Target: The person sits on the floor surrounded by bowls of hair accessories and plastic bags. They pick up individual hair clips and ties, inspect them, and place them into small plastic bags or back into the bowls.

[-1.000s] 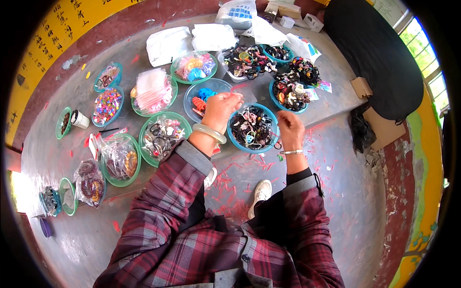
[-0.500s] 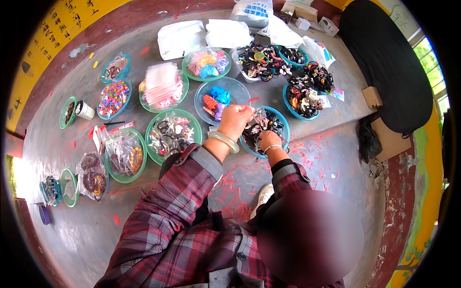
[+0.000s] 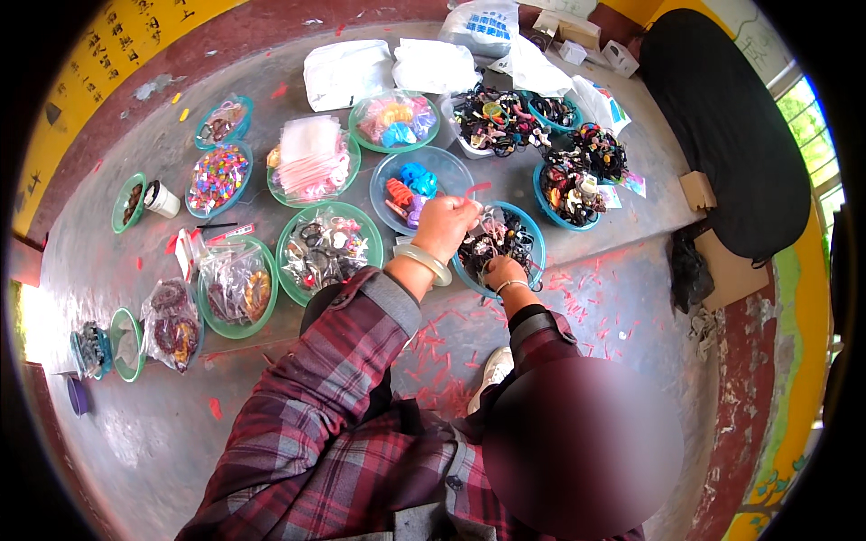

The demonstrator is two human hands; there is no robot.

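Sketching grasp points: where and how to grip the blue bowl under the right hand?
Probably the right rim of the blue bowl, pinched from the person's right: it's round, open-topped, and that rim stretch shows free, whereas the right hand crosses the near edge and the left hand hovers at far left.

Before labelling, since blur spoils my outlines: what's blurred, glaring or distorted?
Head view: a round blur hides part of the right sleeve, clear of left hand and right hand; head view: daylight glares through the window; head view: fisheye bends the yellow wall.
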